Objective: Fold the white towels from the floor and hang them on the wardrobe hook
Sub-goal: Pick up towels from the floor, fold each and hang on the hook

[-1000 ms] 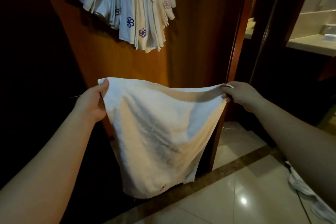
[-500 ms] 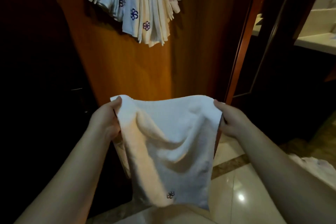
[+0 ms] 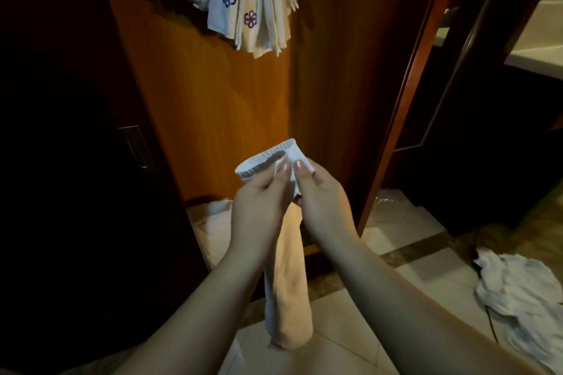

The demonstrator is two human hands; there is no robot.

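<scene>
A white towel (image 3: pixel 289 292) hangs folded in half lengthwise in front of me, its top corners brought together. My left hand (image 3: pixel 259 207) and my right hand (image 3: pixel 320 201) both pinch those top corners side by side, thumbs nearly touching. Several folded white towels with flower logos (image 3: pixel 243 0) hang against the wooden wardrobe panel at the top of the view; the hook itself is hidden. More crumpled white towels (image 3: pixel 518 298) lie on the tiled floor at the right.
The orange-brown wardrobe panel (image 3: pixel 213 100) stands straight ahead, with a dark door and its handle (image 3: pixel 135 146) to the left. A wooden door frame (image 3: pixel 405 85) rises on the right. A pale cloth heap (image 3: pixel 210 222) lies at the wardrobe's base.
My hands have come together from wide apart, folding the spread towel in half so it now hangs as a narrow strip. The view has tilted slightly downward.
</scene>
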